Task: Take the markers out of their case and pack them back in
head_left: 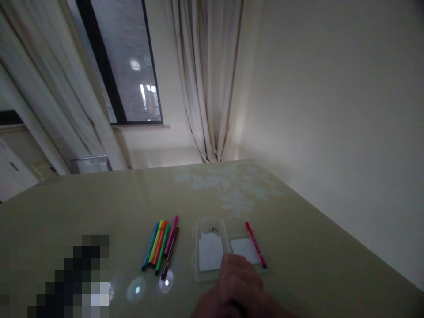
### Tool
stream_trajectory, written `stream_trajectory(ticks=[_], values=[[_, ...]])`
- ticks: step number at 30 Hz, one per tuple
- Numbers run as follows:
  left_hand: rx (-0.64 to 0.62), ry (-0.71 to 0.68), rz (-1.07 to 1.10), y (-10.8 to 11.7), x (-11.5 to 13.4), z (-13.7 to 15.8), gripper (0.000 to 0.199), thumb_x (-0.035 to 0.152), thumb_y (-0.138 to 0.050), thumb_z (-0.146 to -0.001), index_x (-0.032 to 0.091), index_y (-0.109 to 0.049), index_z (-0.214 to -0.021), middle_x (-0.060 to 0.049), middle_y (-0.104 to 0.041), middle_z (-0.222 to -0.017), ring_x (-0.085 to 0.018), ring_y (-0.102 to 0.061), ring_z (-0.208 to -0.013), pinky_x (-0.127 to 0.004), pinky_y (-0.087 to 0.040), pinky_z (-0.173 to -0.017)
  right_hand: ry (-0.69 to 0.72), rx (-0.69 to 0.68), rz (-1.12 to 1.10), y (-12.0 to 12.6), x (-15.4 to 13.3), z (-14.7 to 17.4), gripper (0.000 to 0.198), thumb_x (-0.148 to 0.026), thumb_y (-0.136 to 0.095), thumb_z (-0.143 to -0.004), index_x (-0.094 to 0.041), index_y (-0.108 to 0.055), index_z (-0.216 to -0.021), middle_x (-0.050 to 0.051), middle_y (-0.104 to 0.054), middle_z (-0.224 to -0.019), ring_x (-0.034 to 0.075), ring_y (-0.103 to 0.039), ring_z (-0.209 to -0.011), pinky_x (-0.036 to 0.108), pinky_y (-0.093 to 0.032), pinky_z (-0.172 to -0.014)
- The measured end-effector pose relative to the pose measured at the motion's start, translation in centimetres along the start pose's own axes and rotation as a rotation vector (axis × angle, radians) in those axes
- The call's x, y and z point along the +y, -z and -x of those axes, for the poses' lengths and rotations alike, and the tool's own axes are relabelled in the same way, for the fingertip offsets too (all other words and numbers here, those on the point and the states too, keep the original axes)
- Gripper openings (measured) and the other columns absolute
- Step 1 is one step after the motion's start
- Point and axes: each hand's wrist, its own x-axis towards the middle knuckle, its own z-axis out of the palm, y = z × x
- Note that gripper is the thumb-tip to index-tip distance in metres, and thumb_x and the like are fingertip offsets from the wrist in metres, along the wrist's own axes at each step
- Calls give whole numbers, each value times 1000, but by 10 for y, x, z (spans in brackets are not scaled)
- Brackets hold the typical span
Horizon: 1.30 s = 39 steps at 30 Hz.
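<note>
My right hand [245, 285] and my left hand [210, 304] are together at the bottom, closed over one another, with no object showing between them. Fingers overlap, so part of the left hand is hidden. Just beyond them lies an opened clear plastic case [212, 277] with a white paper [210, 254] in its left half and another white sheet [244, 248] in the right half. A red felt-tip pen [255, 244] rests slantwise across the case's right side. To the left, several coloured felt-tip pens [161, 245] lie side by side.
The greenish table [99, 203] has a pale leaf pattern [236, 187] near its far end. A wall [347, 132] runs along the right edge. Curtains [208, 79] and a window [129, 62] stand behind. A pixelated patch covers the lower left.
</note>
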Motion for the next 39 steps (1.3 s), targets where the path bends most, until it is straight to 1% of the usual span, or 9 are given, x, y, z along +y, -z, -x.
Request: stream_trajectory(ticks=[4,8,12,14,18,26,33,36,39], values=[[105,55,77,15,7,5,42,53,-44,-102,20,-60,-123,-8,-71,-98,-22,-67,-88,-31,-57,-78,-271,-156,-53,14,13,-5,36,-41,-39,-109,-22,-59,-87,3,-62,-78,17,-59,-77,31,-48,-72],[265,208,49,51,13,6,43,55,-40,-103,20,-65,-106,-1,-63,-72,-15,-58,-61,-24,-48,-58,-461,-191,47,38,41,-8,39,-50,-41,-107,-22,-62,-125,10,-68,-115,22,-63,-107,36,-49,-93],[502,353,-264,112,8,7,40,54,-45,-98,21,-68,-102,-2,-65,-70,-21,-62,-64,-28,-49,-61,-657,-52,410,75,83,-6,41,-47,-41,-107,-20,-69,-92,8,-70,-91,22,-65,-90,34,-47,-84],[591,503,-499,142,0,12,36,46,-43,-97,22,-66,-112,-5,-72,-84,-26,-69,-78,-32,-51,-70,-780,-154,583,92,100,-1,48,-46,-39,-107,-20,-65,-78,7,-68,-80,22,-64,-78,33,-45,-76],[508,716,-953,174,-26,31,39,28,-35,-95,15,-61,-122,-16,-71,-113,-33,-69,-102,-41,-51,-84,-870,-536,803,105,117,12,42,-40,-46,-104,-19,-65,-72,7,-65,-79,21,-62,-74,31,-41,-70],[422,804,-994,173,-45,38,63,53,-30,-97,8,-53,-134,-21,-64,-124,-36,-66,-112,-45,-49,-97,-893,-699,757,116,120,16,27,-29,-56,-98,-17,-71,-78,9,-67,-88,20,-63,-80,29,-42,-73],[440,758,-985,168,-37,34,75,68,-30,-95,8,-58,-131,-21,-63,-119,-38,-65,-108,-48,-50,-92,-878,-649,672,122,124,16,20,-21,-57,-94,-16,-73,-83,9,-67,-93,19,-64,-83,28,-44,-77],[504,577,-1100,150,-28,24,61,56,-33,-99,11,-61,-130,-20,-62,-126,-38,-60,-115,-52,-47,-99,-858,-625,741,116,125,19,24,-23,-56,-96,-16,-72,-80,9,-65,-94,19,-63,-82,29,-44,-77],[393,186,-1045,111,-15,13,40,44,-43,-103,23,-60,-132,-11,-65,-132,-30,-58,-123,-47,-43,-108,-839,-597,751,113,125,20,27,-25,-55,-98,-16,-71,-78,8,-65,-94,18,-63,-79,30,-45,-75]])
